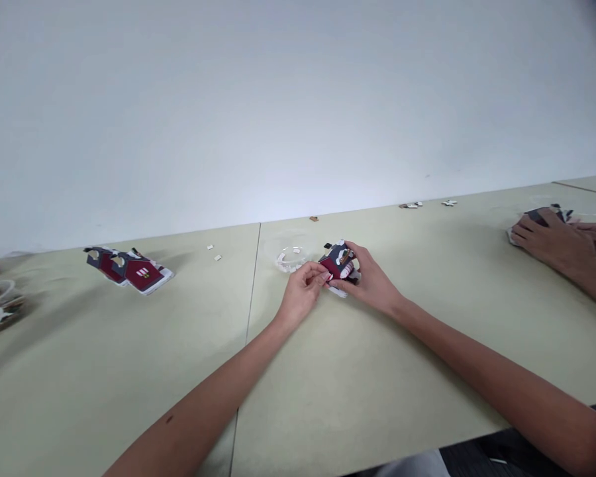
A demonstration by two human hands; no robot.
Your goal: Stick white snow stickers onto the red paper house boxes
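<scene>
A small decorated house (336, 260) with dark red walls, a grey roof and white trim is tilted above the table. My right hand (372, 281) grips its right side, thumb at the front and fingers behind. My left hand (302, 291) is pinched closed at the front wall of the house. A tiny pale bit shows at those fingertips, but its kind is too small to make out. Just behind my left hand stands a clear plastic dish (292, 257) with small white pieces in it.
Two more red houses (144, 271) lie overlapping at the left. Loose white pieces (217, 258) and a brown piece (314, 218) dot the table (288, 397), with more scraps (411, 205) along the wall. At the right, another person's hands (551, 235) hold a similar item. Decorated items (0, 298) sit far left.
</scene>
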